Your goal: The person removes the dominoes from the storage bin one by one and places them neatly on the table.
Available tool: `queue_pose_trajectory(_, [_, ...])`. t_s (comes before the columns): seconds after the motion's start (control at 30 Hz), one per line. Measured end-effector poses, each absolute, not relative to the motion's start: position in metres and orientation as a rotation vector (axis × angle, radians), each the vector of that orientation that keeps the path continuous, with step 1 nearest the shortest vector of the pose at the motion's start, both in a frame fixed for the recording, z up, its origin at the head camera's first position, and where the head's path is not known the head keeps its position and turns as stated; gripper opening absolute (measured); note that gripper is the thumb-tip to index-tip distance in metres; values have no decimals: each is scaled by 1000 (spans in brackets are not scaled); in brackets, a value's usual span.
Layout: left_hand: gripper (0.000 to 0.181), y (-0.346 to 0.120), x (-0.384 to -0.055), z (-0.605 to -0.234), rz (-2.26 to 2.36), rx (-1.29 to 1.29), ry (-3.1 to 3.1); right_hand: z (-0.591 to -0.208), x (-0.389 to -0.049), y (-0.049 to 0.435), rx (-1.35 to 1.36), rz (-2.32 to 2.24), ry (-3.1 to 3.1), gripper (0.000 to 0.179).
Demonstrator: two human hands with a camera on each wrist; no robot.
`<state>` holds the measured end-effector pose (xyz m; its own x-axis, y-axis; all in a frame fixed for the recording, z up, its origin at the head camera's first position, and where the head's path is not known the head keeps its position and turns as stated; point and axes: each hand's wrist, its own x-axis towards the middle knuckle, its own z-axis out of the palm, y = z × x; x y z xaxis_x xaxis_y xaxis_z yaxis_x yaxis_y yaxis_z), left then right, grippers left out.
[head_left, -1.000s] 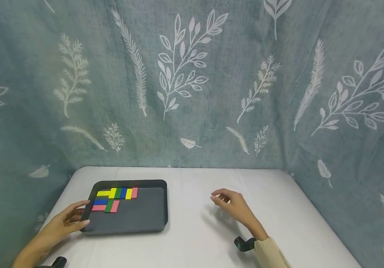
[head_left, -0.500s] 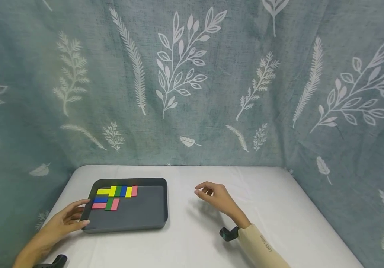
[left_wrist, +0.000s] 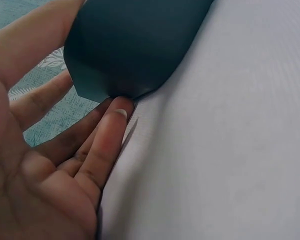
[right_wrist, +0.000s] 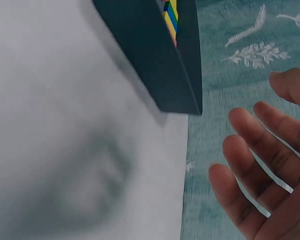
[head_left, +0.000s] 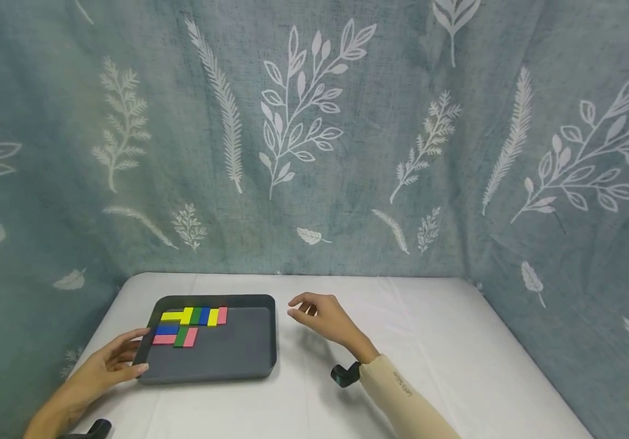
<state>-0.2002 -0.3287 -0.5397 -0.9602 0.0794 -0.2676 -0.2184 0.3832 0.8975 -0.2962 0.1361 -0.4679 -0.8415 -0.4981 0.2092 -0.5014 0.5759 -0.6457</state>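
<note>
A dark grey rectangular tray (head_left: 221, 353) lies on the left half of the table, with flat coloured tiles (head_left: 194, 316) in yellow, green, blue and pink set in two rows at its back left. My left hand (head_left: 103, 366) holds the tray at its left side. In the left wrist view, the fingers (left_wrist: 107, 145) curl against the tray's underside edge (left_wrist: 135, 55). My right hand (head_left: 320, 316) hovers just right of the tray, its fingers loosely bent and nothing in them. The right wrist view shows the bare fingers (right_wrist: 245, 155) apart from the tray's outer wall (right_wrist: 145, 55).
A white cloth (head_left: 429, 341) covers the table. Green curtains with white leaf prints (head_left: 303, 122) hang behind it and along both sides. Each wrist carries a black camera mount (head_left: 345, 374).
My right hand has moved left, from the right half of the table to near the tray's right side. The left hand, tray and tiles have stayed in place.
</note>
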Motion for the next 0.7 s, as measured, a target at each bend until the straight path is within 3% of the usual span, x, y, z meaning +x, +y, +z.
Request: queue_pose_trajectory(0.7, [91,-328,-200,-541,1585,-50,2397,-473,-307,64,1154,1153,-2769,28])
